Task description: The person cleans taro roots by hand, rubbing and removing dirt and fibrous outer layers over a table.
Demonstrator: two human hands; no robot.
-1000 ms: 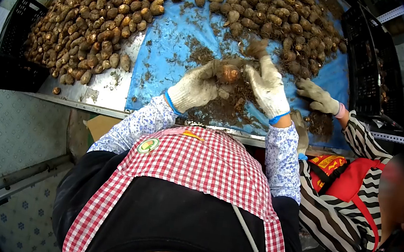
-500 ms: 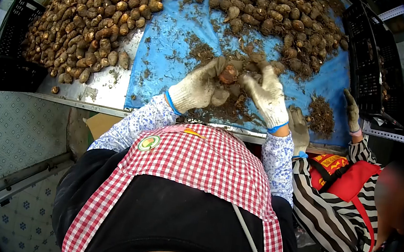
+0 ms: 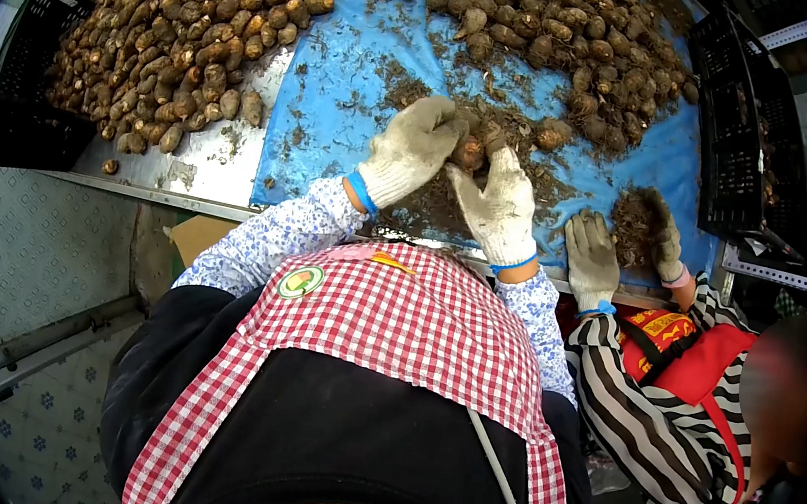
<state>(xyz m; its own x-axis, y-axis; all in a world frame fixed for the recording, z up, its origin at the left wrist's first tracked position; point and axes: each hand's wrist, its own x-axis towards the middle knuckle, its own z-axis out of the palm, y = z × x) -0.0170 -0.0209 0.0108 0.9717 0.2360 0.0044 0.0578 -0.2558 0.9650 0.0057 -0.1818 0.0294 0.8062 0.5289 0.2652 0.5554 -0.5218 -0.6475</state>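
Observation:
Between my gloved hands is a round brown root vegetable [image 3: 471, 154] with a reddish patch facing up. My left hand [image 3: 419, 143] has its fingers curled round the left side of it. From the right, my right hand [image 3: 499, 195] meets the same root, its thumb below and its fingers at the top, partly hidden by dirt and fibres. Under both hands lies loose soil with root hairs [image 3: 429, 210] on the blue sheet [image 3: 328, 127]. A single hairy root [image 3: 552, 134] rests just right of my right hand.
Brown roots form a large pile [image 3: 198, 35] at left and a hairier pile [image 3: 553, 19] at upper right. Black crates [image 3: 12, 118] [image 3: 755, 134] flank the table. At right, a co-worker's gloved hands [image 3: 591, 260] [image 3: 667, 246] are beside a heap of root fibres [image 3: 634, 225].
My right hand has moved left and down, and now touches the root. My left hand has shifted up and right over it. The co-worker's right hand has come to the fibre heap.

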